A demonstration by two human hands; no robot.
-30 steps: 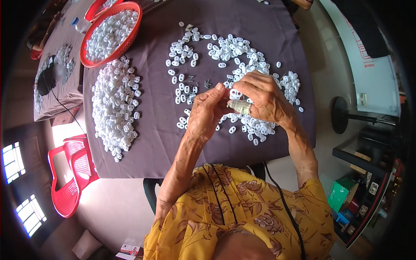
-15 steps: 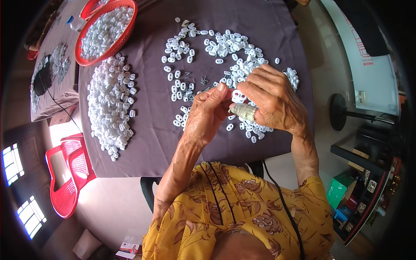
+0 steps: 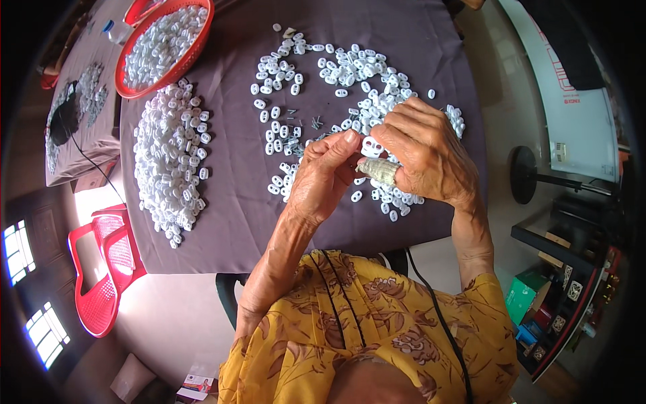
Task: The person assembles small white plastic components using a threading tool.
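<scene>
- White plastic makes up the two-holed piece [image 3: 372, 146], pinched by the right hand [image 3: 427, 151] between its index finger and wrapped thumb, above the near half of the table.
- Pale wrapping [image 3: 378, 171] covers that thumb.
- Just left, the left hand [image 3: 326, 161] has its thumb and fingers drawn together near the piece; whether they grip anything, I cannot tell.
- Small grey metal fasteners [image 3: 291, 147] lie beyond the left hand, among loose white pieces [image 3: 360, 65].
- Farther left, a long white heap [image 3: 168, 161] rests on the brown tablecloth [image 3: 245, 202].
- At the far left, a red basket [image 3: 203, 48] holds more white pieces.
</scene>
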